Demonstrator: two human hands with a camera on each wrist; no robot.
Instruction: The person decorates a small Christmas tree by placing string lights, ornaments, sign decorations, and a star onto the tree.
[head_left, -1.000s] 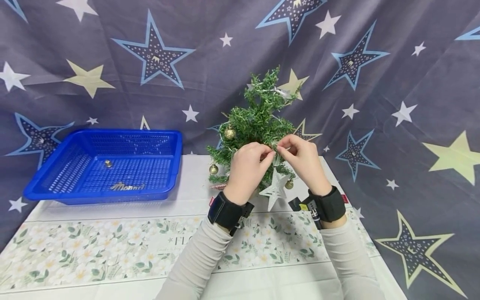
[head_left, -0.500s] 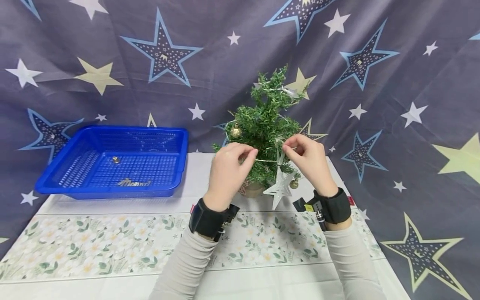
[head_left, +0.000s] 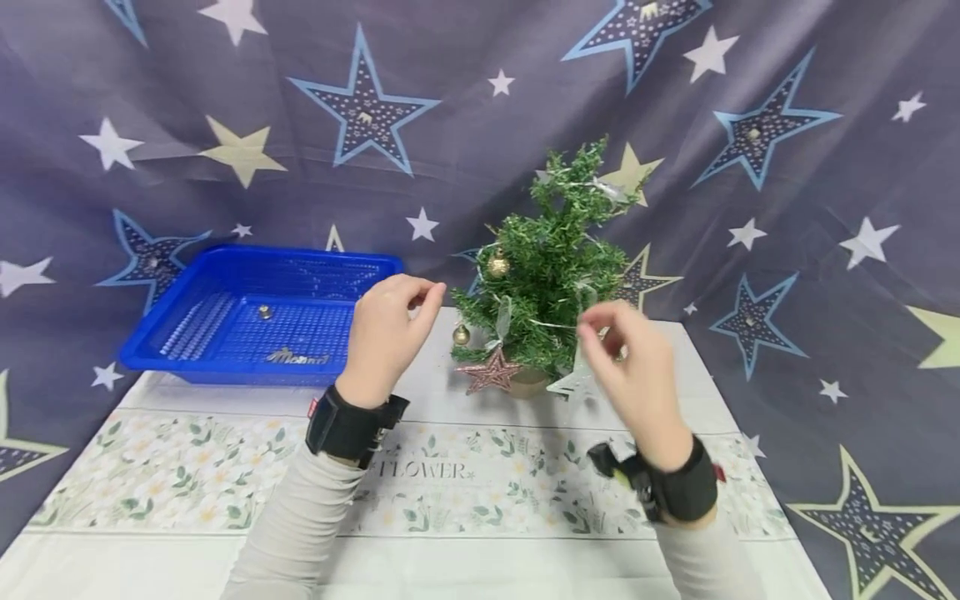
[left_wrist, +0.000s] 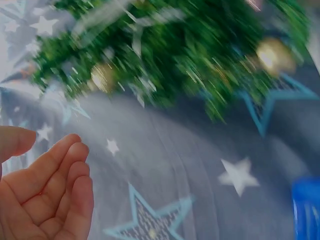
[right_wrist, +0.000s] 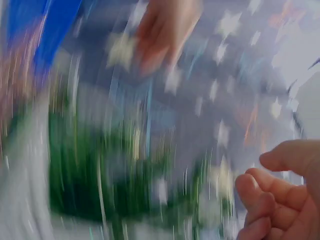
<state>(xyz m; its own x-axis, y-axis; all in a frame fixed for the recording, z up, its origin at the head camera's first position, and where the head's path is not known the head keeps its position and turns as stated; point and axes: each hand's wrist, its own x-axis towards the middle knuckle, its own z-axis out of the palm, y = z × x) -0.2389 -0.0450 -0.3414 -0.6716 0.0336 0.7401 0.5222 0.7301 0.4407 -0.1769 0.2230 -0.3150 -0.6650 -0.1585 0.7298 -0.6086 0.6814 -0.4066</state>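
A small green Christmas tree [head_left: 570, 233] stands at the back of the table in the head view. My left hand [head_left: 386, 337] is in the air left of it, in front of the basket; the left wrist view shows its thumb apart from loosely bent fingers [left_wrist: 75, 195], with nothing held. In front of the tree's right side is my right hand [head_left: 633, 362], its thumb and fingers apart and holding nothing in the blurred right wrist view. A white star ornament [head_left: 572, 384] hangs low on the tree, partly hidden by that hand. A pink star ornament [head_left: 491, 372] hangs to its left.
Left on the table is a blue plastic basket [head_left: 217, 365] with a small gold ornament [head_left: 264, 312] and a gold lettered piece [head_left: 298, 357] inside. Gold balls [head_left: 498, 265] hang on the branches. A floral runner [head_left: 225, 467] crosses the table; a starry curtain [head_left: 465, 167] hangs behind.
Both hands have come away from the white star's ribbon. The left hand has moved left towards the basket, and the right hand has drawn back slightly. The pink star has come into sight.
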